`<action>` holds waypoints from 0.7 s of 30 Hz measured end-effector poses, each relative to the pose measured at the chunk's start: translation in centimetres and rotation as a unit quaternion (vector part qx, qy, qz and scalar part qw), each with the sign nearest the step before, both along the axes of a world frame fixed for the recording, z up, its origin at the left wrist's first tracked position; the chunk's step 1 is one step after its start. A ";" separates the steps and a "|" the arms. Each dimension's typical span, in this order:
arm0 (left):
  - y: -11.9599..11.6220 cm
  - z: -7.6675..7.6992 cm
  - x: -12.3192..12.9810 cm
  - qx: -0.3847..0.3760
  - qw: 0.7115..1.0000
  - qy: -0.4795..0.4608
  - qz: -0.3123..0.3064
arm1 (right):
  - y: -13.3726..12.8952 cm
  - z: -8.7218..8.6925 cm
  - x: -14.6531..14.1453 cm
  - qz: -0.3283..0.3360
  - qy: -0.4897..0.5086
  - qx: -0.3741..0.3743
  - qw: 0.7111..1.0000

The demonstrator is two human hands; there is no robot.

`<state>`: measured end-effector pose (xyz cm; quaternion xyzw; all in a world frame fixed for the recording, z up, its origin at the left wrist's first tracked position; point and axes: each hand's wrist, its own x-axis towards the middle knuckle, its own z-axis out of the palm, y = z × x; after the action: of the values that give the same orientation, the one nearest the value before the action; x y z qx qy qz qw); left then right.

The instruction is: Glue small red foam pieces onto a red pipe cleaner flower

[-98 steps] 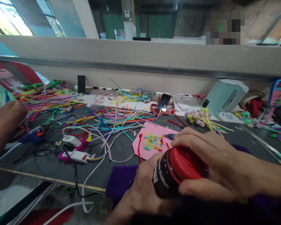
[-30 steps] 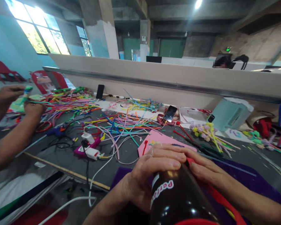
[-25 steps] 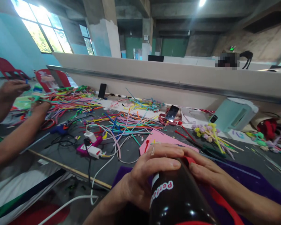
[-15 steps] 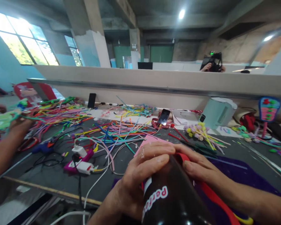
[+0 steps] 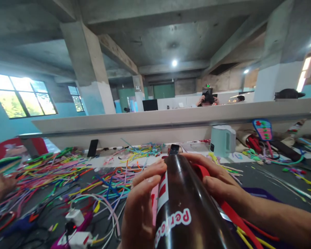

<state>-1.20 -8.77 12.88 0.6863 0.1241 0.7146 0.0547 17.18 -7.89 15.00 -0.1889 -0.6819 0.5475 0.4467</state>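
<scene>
Close in front of me is a glossy dark brown cylinder (image 5: 191, 193) with "Perfect" lettering and a white-and-red label on its left side; its lower end runs out of view. My left hand (image 5: 141, 204) is curved against its left side, fingertips near the top end. From the other side my right hand (image 5: 223, 183) grips it, thumb on a red strap (image 5: 233, 216) that runs down along the cylinder. A pink sheet (image 5: 154, 200) shows between my left hand and the cylinder. Yellow strands (image 5: 245, 235) lie beside the strap at the lower right.
Loose coloured pipe cleaners (image 5: 54, 173) cover the left and middle of the dark table. A power strip with white plugs (image 5: 76, 238) sits at the lower left. A light green kettle (image 5: 223, 141) stands by the partition. At the far left is another person's hand (image 5: 2, 188).
My view has tilted up. More of the cylinder's top end shows, and my left hand has slid off the top to its left side. My right hand stays on it.
</scene>
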 end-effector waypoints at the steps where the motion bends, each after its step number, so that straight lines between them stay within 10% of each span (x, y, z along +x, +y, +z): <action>1: -0.1 0.4 0.0 0.015 1.000 0.016 0.005 | -0.2 0.4 0.1 -0.001 -0.001 0.005 1.000; 21: -5.5 5.1 2.4 0.056 0.996 -0.070 0.014 | -3.8 5.2 1.2 -0.022 0.025 0.130 0.991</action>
<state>1.17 -14.26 17.98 0.6346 0.0894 0.7675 0.0149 18.41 -11.68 20.21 -0.1307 -0.7316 0.4489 0.4962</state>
